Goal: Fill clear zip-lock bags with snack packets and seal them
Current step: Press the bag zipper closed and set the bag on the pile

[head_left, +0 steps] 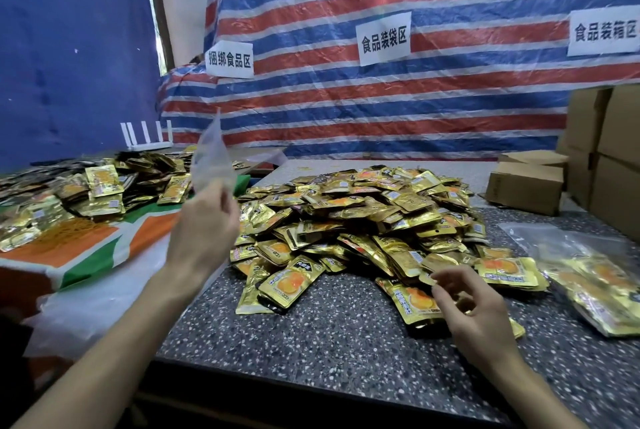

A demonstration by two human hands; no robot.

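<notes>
One clear zip-lock bag (pixel 211 154) held up, gold snack packets (pixel 363 213) heaped below.
The left hand (pixel 204 227) pinches its lower edge, upright, left of the heap on the speckled table (pixel 329 335); packets too many to count. The right hand (pixel 474 307) curls over the heap's near edge; I cannot tell whether it grips one. One filled bag (pixel 595 290) lies right, cut off by the frame.
</notes>
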